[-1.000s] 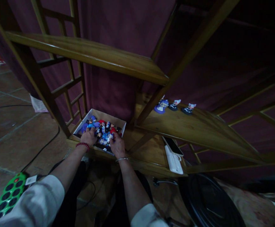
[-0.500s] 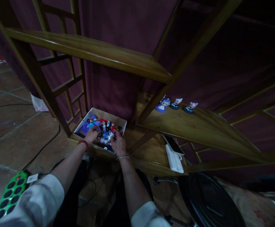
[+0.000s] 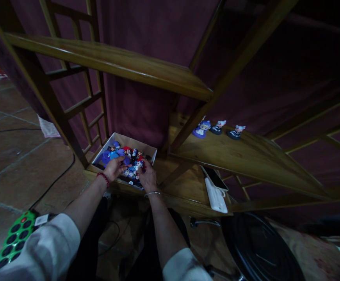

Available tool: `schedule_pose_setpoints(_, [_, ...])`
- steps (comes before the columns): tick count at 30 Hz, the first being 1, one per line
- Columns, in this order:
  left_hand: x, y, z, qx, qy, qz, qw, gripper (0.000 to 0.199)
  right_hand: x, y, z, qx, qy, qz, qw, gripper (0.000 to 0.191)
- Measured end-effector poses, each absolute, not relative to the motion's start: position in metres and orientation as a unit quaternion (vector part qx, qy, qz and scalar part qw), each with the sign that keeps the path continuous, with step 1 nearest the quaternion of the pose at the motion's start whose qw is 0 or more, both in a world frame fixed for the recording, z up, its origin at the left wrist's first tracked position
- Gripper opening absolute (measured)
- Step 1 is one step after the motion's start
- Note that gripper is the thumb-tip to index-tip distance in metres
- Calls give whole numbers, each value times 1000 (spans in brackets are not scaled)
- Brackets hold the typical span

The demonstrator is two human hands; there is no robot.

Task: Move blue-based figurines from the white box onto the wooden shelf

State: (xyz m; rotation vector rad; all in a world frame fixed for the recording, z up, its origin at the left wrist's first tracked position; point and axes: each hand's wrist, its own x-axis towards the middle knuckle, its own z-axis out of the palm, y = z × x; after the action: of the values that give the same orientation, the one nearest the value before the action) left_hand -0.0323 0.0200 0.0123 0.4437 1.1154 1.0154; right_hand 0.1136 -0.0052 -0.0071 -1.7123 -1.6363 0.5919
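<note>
A shallow cardboard box holds a jumble of small cartoon figurines and round bases in blue, purple, red and black. My left hand, with a red bead bracelet at the wrist, reaches over the box's near left side. Its thumb and fingers pinch a round purple base. Over the right side is my right hand, wearing a thin bangle. Its fingers are closed on a small blue-and-white figurine, partly hidden by the fingers. Other figurines lie beneath both hands.
On the wooden shelf at right stand a purple-based figurine and two dark-based figurines. A phone and a white object lie lower down. A black round stool seat is at lower right, a green device at lower left.
My left hand has lifted a purple base out of the pile and turned slightly palm-up. My right hand has shifted a little, its fingers closing round a blue-and-white figurine.
</note>
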Motion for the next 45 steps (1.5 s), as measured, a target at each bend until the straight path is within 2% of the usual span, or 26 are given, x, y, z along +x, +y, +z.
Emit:
schedule_pose_setpoints(9, [-32, 20, 8, 223, 479, 434, 730, 3, 114, -6, -5, -658, -622, 234, 354, 31])
schedule_pose_setpoints(15, [-28, 21, -3, 239, 477, 442, 721, 10, 113, -6, -7, -653, -620, 228, 371, 29])
schedule_pose_setpoints(22, [-27, 22, -10, 258, 510, 424, 702, 16, 114, -6, -7, -651, -621, 236, 368, 30])
schedule_pose_setpoints(36, [-20, 17, -2, 310, 529, 388, 688, 9, 116, -6, -5, -643, -616, 261, 373, 36])
schedule_pose_setpoints(45, [-22, 16, 9, 257, 476, 372, 754, 25, 117, -3, -8, -633, -597, 295, 396, 37])
